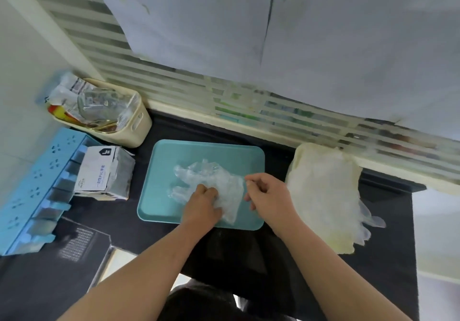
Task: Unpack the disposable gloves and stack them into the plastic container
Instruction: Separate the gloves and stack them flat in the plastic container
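At the left edge of the worktop stands a blue rack, with an opened glove box just beside it and a cream basket of wrappers at the far left corner; none of that matters for this step. In the middle of the worktop lies the teal tray, which I take to be the plastic container. A clear glove is spread on it, fingers toward the left edge and cuff toward the right. My left hand rests on the palm of the glove with its fingers curled into the film, gripping it. My right hand pinches the cuff edge between thumb and forefinger. I judge this to be the flattening step: the left hand should act as the anchor while the right draws the cuff gently toward the right edge, low and level, so the wrinkles run out without stretching the thin film. I would let go of the cuff first, then lift the left hand straight up, since the film looks clingy and could come away with the skin. Near the right edge waits a loose pile of gloves, the next ones to fetch.
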`<state>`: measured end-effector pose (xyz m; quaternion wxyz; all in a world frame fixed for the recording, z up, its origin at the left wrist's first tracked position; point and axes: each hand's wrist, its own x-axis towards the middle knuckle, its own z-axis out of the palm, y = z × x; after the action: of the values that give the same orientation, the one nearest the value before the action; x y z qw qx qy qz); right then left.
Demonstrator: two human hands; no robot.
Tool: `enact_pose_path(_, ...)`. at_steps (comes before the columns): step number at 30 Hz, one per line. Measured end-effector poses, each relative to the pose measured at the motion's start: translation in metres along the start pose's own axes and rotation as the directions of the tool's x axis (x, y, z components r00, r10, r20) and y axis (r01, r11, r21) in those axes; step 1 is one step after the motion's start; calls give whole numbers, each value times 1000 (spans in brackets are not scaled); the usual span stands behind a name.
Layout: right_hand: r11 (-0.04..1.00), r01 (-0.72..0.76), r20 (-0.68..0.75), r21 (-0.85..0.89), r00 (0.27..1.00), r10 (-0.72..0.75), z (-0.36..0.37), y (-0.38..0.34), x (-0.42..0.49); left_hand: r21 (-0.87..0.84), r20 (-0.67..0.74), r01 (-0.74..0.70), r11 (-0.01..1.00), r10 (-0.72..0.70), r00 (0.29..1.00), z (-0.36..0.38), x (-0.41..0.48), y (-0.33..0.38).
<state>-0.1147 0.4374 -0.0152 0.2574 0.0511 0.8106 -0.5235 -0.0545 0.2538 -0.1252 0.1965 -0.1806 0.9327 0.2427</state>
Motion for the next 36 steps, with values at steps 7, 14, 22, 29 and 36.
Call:
enact_pose_path(7,990,-118,2,-82,993,118,28,18,9,-205,-59,-197,959,188,980,-19,21,-17)
enact_pose_path(14,995,-65,180,79,982,50,25,-13,29,-772,147,-37,634,235,961,-103,14,-8)
enact_pose_path(22,804,-269,597,531,791,-130,13,-22,40,-875,481,444,194,456,749,-114,26,-16)
enact_pose_path(29,902,-183,159,390,979,129,28,-11,33,-661,215,52,749,123,969,-65,23,-6)
enact_pose_path(36,913,-129,36,386,991,125,21,-21,16,-151,151,-207,967,229,962,-22,30,-16)
